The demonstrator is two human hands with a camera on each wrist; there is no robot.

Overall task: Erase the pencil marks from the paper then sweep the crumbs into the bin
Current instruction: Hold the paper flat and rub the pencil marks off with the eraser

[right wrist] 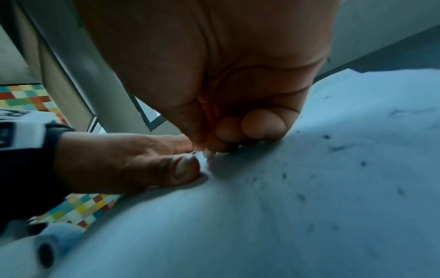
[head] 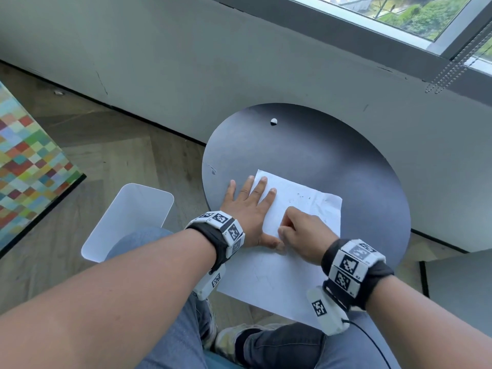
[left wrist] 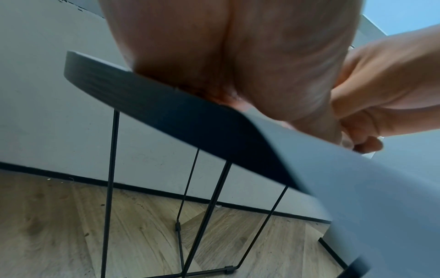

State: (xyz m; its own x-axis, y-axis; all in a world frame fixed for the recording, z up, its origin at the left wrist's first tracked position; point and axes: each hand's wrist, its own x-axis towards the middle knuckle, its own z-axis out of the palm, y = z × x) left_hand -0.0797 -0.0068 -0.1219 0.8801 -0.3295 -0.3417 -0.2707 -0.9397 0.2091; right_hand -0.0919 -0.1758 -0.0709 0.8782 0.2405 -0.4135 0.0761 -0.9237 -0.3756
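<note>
A white paper (head: pixel 300 209) lies on the round black table (head: pixel 319 155), and its near end hangs past the table edge. Faint pencil marks show near its far right corner. My left hand (head: pixel 247 209) presses flat on the paper's left edge with the fingers spread. My right hand (head: pixel 300 230) is curled, fingertips down on the paper beside the left thumb (right wrist: pixel 142 165). I see nothing held in the right hand (right wrist: pixel 238 131). Dark crumbs (right wrist: pixel 327 136) are scattered over the paper (right wrist: pixel 309 188). The white bin (head: pixel 127 217) stands on the floor left of the table.
A small white lump (head: pixel 273 121) sits at the table's far edge. The table (left wrist: pixel 166 112) stands on thin black wire legs against a grey wall under a window. A multicoloured checked block (head: pixel 29 166) is at the far left. My knees are below the table's near edge.
</note>
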